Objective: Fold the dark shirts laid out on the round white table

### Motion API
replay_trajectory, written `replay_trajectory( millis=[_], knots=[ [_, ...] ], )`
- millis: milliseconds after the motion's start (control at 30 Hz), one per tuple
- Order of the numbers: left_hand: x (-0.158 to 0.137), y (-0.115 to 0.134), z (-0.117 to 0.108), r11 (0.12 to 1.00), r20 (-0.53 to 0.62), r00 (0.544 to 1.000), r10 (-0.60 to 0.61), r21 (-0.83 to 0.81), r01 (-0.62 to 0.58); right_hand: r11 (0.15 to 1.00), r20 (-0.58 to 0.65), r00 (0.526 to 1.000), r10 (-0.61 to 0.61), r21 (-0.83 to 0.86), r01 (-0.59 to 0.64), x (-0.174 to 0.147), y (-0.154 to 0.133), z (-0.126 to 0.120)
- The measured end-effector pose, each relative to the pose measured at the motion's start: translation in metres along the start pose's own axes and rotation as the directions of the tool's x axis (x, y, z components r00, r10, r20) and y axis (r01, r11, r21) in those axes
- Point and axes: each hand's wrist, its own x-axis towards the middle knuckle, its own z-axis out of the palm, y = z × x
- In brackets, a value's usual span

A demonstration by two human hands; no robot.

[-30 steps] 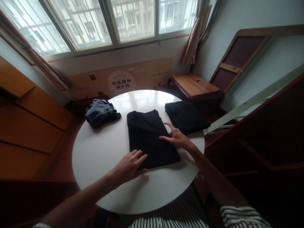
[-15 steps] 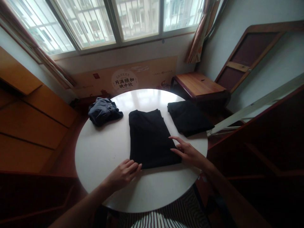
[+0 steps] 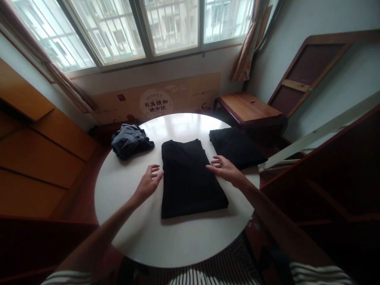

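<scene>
A folded black garment [image 3: 191, 182] lies flat in the middle of the white round table [image 3: 130, 233], perhaps trousers, though its kind is hard to make out. Beside its left edge is my left hand [image 3: 149, 182], fingers loosely bent and apart, with the thumb close to the cloth. My right hand [image 3: 226, 170] is at the opposite edge, fingers spread and thumb tip at the cloth's side. Neither hand grips anything. A second folded black garment [image 3: 237, 148] rests at the table's right edge. On the far left sits a crumpled dark grey garment [image 3: 130, 140].
Behind the table's right side stands a low wooden stool or side table [image 3: 247, 107]. Wooden cabinets [image 3: 38, 154] line the left, and a printed banner [image 3: 184, 95] covers the wall below the barred windows. Dark wooden furniture [image 3: 332, 198] flanks the right.
My left hand has let go of the garment's near left corner and moved forward along its left side. My right hand has also shifted forward along the right edge. The garment's near edge looks straighter.
</scene>
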Motion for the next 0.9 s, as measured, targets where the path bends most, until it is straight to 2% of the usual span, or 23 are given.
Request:
replay_trajectory(
  millis=[33,100,233,300,400,467,600,700,800,900],
  knots=[
    [0.009,-0.001,0.001,0.992,0.036,0.995,-0.096,-0.076,0.098,0.996,0.014,0.999,0.050,0.068,-0.051,0.007,-0.003,0.002],
    [0.024,0.000,0.002,0.968,0.115,0.976,-0.187,-0.150,0.204,0.976,0.038,0.992,0.118,0.178,-0.123,0.017,-0.007,0.005],
    [0.036,0.007,0.007,0.938,0.261,0.942,-0.211,-0.215,0.270,0.956,0.115,0.976,0.187,0.208,-0.208,0.030,-0.012,0.005],
    [0.037,0.011,0.010,0.933,0.297,0.941,-0.163,-0.263,0.245,0.960,0.179,0.966,0.187,0.174,-0.218,0.033,-0.012,0.005],
    [0.034,0.017,0.015,0.944,0.285,0.958,-0.031,-0.307,0.122,0.968,0.253,0.951,0.175,0.134,-0.214,0.033,-0.012,0.006],
    [0.031,0.018,0.016,0.948,0.286,0.958,0.004,-0.305,0.087,0.970,0.289,0.943,0.164,0.126,-0.208,0.030,-0.012,0.008],
    [0.030,0.015,0.014,0.915,0.369,0.929,-0.037,-0.360,0.180,0.957,0.338,0.937,0.088,0.231,-0.173,0.026,-0.012,0.011],
    [0.030,0.009,0.010,0.872,0.358,0.931,-0.068,-0.433,0.230,0.942,0.345,0.938,0.014,0.310,-0.128,0.024,-0.010,0.009],
    [0.021,0.008,0.002,0.861,0.272,0.960,-0.067,-0.470,0.193,0.940,0.311,0.946,-0.093,0.340,-0.019,0.013,-0.009,0.003],
    [-0.003,0.023,-0.016,0.857,0.186,0.982,0.026,-0.511,0.074,0.923,0.266,0.938,-0.223,0.368,0.115,-0.014,-0.016,-0.005]
  ],
)
